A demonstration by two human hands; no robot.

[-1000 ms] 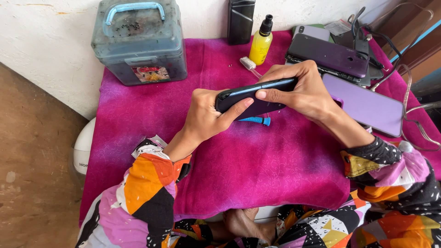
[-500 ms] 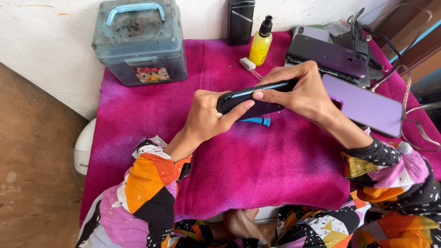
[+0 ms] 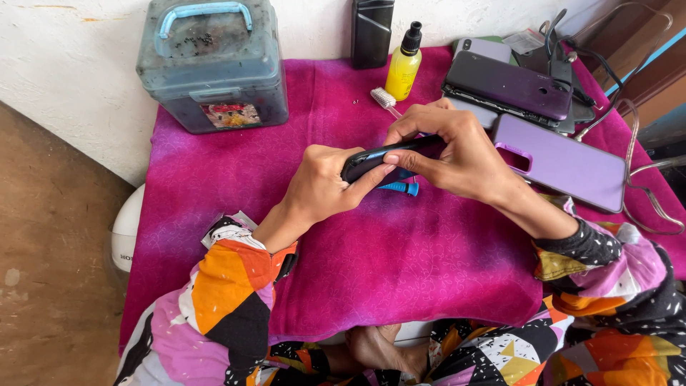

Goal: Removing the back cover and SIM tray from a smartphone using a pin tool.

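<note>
Both hands hold one dark smartphone [image 3: 389,156] edge-up over a magenta cloth [image 3: 400,271]. My left hand [image 3: 325,182] grips its left end, thumb along the near edge. My right hand [image 3: 454,150] curls over the right end, fingertips pressing on the upper edge. Just under the phone a small blue-handled tool [image 3: 401,188] lies on the cloth, partly hidden by my hands.
A grey-blue plastic box with a handle [image 3: 211,64] stands at the back left. A yellow spray bottle [image 3: 404,63], a toothbrush [image 3: 386,100] and a black case [image 3: 371,32] are at the back. Stacked phones [image 3: 511,86], a lilac phone cover [image 3: 564,161] and cables [image 3: 636,143] lie right.
Both hands and the phone have stayed almost in place; only the fingers of my right hand have shifted slightly along the phone's upper edge.
</note>
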